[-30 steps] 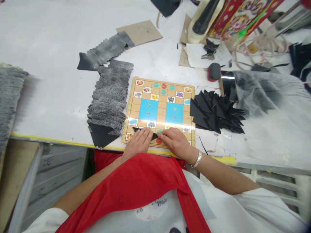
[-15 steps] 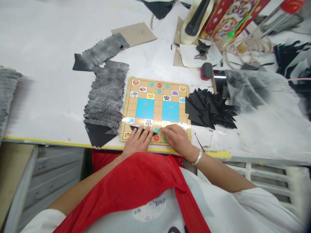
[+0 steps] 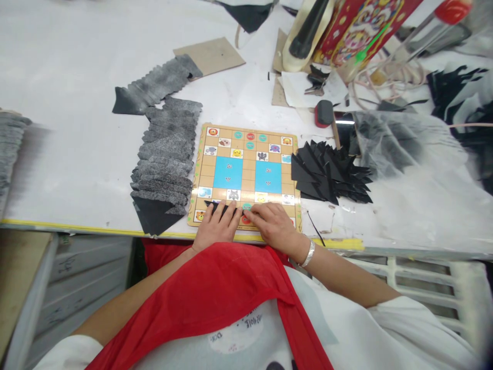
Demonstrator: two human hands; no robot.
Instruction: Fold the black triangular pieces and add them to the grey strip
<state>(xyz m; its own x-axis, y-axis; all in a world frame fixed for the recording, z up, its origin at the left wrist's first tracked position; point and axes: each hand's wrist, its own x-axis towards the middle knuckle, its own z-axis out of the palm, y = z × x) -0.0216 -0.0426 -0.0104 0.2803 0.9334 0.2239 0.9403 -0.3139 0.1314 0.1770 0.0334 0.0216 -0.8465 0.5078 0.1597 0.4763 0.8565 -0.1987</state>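
white table (image 3: 69,169) holds red box (image 3: 356,36), contents unseen, left hand (image 3: 217,226) spread over black strip (image 3: 225,208), right hand (image 3: 275,226) beside, its grip unclear.

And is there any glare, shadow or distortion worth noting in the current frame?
Head view: a pale glare band crosses the lower part of the game board, with a bright streak on the dark slab; also in the head view, soft shadow beside the leftmost grey stack, and the front table edge seems slightly bowed.
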